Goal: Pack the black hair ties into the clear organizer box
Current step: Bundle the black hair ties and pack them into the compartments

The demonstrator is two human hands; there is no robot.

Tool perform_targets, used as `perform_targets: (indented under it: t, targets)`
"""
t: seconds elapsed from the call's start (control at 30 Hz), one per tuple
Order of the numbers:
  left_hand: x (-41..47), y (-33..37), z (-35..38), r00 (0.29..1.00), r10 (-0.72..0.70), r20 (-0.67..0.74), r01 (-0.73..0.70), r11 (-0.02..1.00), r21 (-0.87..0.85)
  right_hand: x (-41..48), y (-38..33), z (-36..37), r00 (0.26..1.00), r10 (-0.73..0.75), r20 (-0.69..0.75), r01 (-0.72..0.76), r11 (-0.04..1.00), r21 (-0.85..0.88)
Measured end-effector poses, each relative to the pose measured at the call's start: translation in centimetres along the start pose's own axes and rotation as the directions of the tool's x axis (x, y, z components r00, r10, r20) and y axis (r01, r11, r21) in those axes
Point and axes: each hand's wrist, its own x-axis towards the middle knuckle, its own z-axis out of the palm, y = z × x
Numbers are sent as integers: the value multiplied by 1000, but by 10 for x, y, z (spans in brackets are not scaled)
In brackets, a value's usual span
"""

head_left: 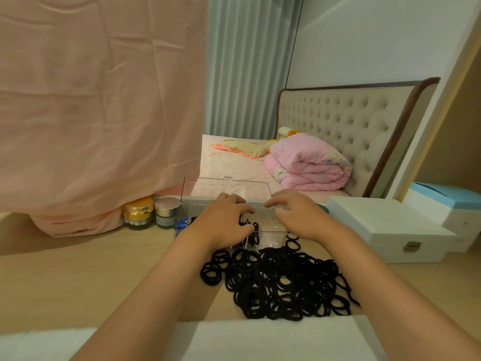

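A big heap of black hair ties (281, 280) lies on the wooden tabletop in front of me. Behind it stands the clear organizer box (270, 234), its lid (226, 187) raised upright at the back. Some black ties lie in its compartments, partly hidden by my hands. My left hand (223, 220) hovers over the box's middle, its curled fingers pinching black hair ties. My right hand (296, 214) reaches over the box's right part with fingers bent down; what they touch is hidden.
A gold-lidded jar (138, 212) and a silver-lidded jar (166, 211) stand left of the box, with blue items (181, 222) in the box's left end. A white case (390, 227) sits at the right. Pink cloth (99, 113) hangs at the left.
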Motion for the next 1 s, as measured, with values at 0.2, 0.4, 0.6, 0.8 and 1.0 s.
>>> perform_targets:
  t: [0.2, 0.4, 0.6, 0.8, 1.0]
  targets:
    - [-1, 27, 5, 997, 46, 58, -52, 993, 104, -7, 55, -2, 975, 219, 36, -205, 953, -224]
    - [12, 50, 23, 998, 56, 28, -60, 989, 132, -3, 72, 16, 968, 213, 132, -178, 955, -237]
    - [18, 74, 31, 979, 159, -126, -146, 983, 110, 1, 71, 18, 952, 260, 160, -196, 922, -334]
    - [16, 96, 34, 978, 179, -108, -169, 981, 97, -20, 84, 2, 969, 155, 190, -110, 968, -226]
    - [11, 120, 33, 995, 94, -20, -96, 964, -246, -54, 81, -33, 996, 3, 85, -24, 968, 248]
